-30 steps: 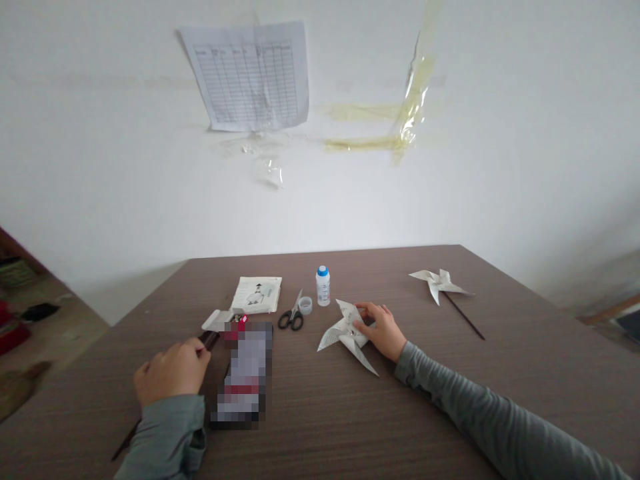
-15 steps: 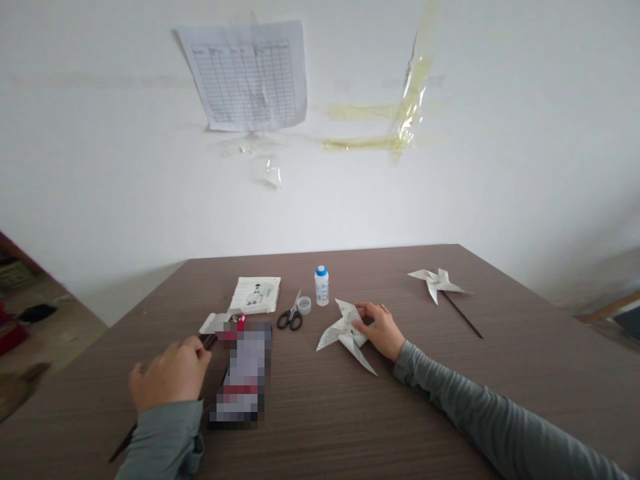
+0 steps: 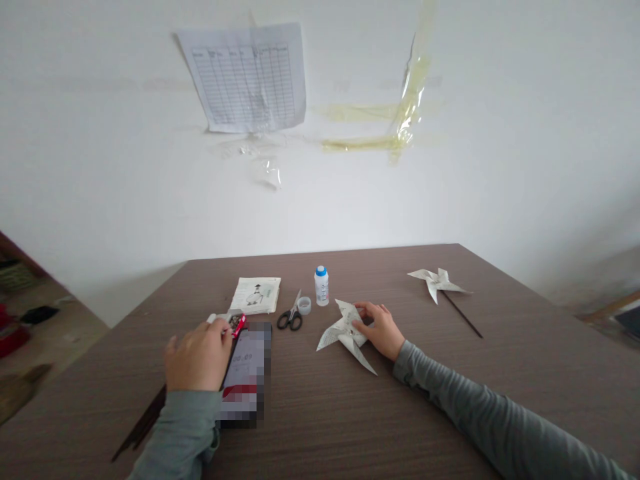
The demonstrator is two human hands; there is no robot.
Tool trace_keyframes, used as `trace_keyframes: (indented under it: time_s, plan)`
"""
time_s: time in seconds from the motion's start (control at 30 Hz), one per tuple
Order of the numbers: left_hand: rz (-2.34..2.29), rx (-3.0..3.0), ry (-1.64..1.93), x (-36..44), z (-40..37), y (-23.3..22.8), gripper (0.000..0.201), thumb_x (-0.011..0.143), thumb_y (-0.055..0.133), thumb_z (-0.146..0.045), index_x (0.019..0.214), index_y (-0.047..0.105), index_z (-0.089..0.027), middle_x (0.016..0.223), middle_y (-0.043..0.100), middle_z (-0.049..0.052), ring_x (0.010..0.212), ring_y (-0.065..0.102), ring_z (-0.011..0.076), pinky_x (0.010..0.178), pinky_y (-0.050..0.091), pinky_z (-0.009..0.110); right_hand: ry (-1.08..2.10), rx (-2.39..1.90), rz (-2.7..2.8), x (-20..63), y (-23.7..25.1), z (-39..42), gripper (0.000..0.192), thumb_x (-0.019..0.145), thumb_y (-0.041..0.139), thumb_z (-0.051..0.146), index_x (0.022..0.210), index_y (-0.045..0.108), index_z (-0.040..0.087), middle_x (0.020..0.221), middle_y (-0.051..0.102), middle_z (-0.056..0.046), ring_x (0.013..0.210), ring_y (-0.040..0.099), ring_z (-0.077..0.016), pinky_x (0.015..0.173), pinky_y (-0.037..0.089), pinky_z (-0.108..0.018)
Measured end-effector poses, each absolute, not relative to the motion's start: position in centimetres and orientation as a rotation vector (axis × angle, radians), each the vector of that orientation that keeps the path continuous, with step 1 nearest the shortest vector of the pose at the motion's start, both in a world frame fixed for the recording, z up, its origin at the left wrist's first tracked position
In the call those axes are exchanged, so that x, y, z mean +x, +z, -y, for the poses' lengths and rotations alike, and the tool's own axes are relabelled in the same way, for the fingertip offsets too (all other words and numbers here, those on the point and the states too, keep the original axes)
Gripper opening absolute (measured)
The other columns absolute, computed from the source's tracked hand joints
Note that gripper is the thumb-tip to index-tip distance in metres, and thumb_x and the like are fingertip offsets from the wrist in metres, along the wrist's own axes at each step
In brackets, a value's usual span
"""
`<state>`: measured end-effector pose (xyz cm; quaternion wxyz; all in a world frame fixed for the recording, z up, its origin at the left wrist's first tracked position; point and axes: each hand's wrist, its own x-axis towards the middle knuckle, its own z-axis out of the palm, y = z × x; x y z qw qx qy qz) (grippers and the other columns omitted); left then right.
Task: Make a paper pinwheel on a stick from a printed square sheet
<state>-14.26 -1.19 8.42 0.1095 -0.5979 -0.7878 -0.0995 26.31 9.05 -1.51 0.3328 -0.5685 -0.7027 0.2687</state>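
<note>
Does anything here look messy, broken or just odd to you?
On the white wall, yellowed strips of old tape hang loose and peeling, holding nothing. The printed table sheet beside them hangs crooked. On the brown wooden table, nothing looks spilled or damaged.

Brown wood-grain bench [image 3: 450, 413] against white wall. On it, left to right: dark sticks [image 3: 143, 427] at near-left edge; blurred packet [image 3: 246, 377] just beside them; printed paper stack [image 3: 256, 295] further back; black-handled scissors [image 3: 291, 317]; small tape roll [image 3: 304, 305] touching scissors tip side; white bottle with blue cap [image 3: 321, 286] upright. Paper pinwheel [image 3: 345, 333] flat mid-bench. Second pinwheel on dark stick [image 3: 443, 287] far right, well apart.
</note>
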Motion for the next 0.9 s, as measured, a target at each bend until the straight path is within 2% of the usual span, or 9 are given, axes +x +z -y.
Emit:
trace_keyframes:
  time_s: [0.1, 0.23, 0.37, 0.47, 0.63, 0.8, 0.9]
  plan:
    - [2.245, -1.852, -0.316, -11.7, 0.2, 8.4, 0.038, 0.123, 0.061, -0.03, 0.115, 0.098, -0.032, 0.126, 0.1, 0.014, 0.123, 0.09, 0.042, 0.117, 0.059, 0.054, 0.7, -1.473, 1.827, 26.4, -1.4, -9.1, 0.04, 0.1, 0.091, 0.023, 0.139, 0.09, 0.031, 0.119, 0.1, -0.006, 0.133, 0.092, -0.038, 0.154, 0.04, -0.077]
    - [2.143, -2.088, -0.312, -7.2, -0.6, 8.7, 0.037, 0.122, 0.063, -0.024, 0.119, 0.099, -0.03, 0.13, 0.1, 0.014, 0.13, 0.091, 0.0407, 0.122, 0.056, 0.052, 0.693, -1.464, 1.832, 26.6, -1.4, -9.1, 0.039, 0.099, 0.091, 0.023, 0.138, 0.091, 0.031, 0.117, 0.1, -0.005, 0.131, 0.092, -0.0377, 0.153, 0.042, -0.076]
    - [2.151, -2.179, -0.235, -2.5, -1.0, 9.5, 0.036, 0.123, 0.065, -0.018, 0.119, 0.099, -0.03, 0.128, 0.099, 0.014, 0.135, 0.091, 0.0397, 0.128, 0.055, 0.055, 0.669, -1.475, 1.83, 26.6, -1.2, -9.0, 0.038, 0.099, 0.092, 0.021, 0.135, 0.093, 0.031, 0.115, 0.099, -0.004, 0.126, 0.094, -0.0356, 0.152, 0.045, -0.073]
    - [2.16, -2.237, -0.152, 0.0, -1.2, 9.7, 0.038, 0.125, 0.063, -0.017, 0.125, 0.099, -0.027, 0.134, 0.098, 0.016, 0.143, 0.089, 0.04, 0.137, 0.052, 0.06, 0.651, -1.477, 1.831, 26.6, -1.1, -8.9, 0.038, 0.098, 0.093, 0.02, 0.135, 0.094, 0.031, 0.113, 0.099, -0.003, 0.125, 0.094, -0.0356, 0.151, 0.047, -0.071]
    - [2.149, -2.301, -0.15, 1.6, -1.5, 8.2, 0.038, 0.124, 0.065, -0.015, 0.123, 0.1, -0.029, 0.134, 0.099, 0.014, 0.145, 0.089, 0.0393, 0.147, 0.049, 0.067, 0.665, -1.476, 1.842, 26.8, -0.9, -8.9, 0.04, 0.099, 0.093, 0.02, 0.138, 0.094, 0.031, 0.115, 0.1, -0.004, 0.125, 0.095, -0.0359, 0.152, 0.045, -0.072]
    - [2.092, -2.328, -0.216, 1.5, -1.7, 6.5, 0.034, 0.121, 0.071, -0.014, 0.116, 0.101, -0.028, 0.127, 0.098, 0.015, 0.142, 0.088, 0.042, 0.147, 0.052, 0.072, 0.679, -1.46, 1.851, 26.8, -1.4, -9.0, 0.042, 0.1, 0.092, 0.021, 0.141, 0.093, 0.031, 0.118, 0.101, -0.006, 0.13, 0.093, -0.0377, 0.153, 0.043, -0.074]
    - [2.094, -2.328, -0.219, 1.2, -1.8, 5.7, 0.032, 0.121, 0.071, -0.016, 0.121, 0.101, -0.028, 0.13, 0.098, 0.016, 0.144, 0.087, 0.0425, 0.147, 0.052, 0.073, 0.684, -1.452, 1.862, 26.9, -1.9, -9.2, 0.044, 0.102, 0.091, 0.023, 0.145, 0.092, 0.029, 0.121, 0.101, -0.007, 0.133, 0.092, -0.0383, 0.155, 0.04, -0.076]
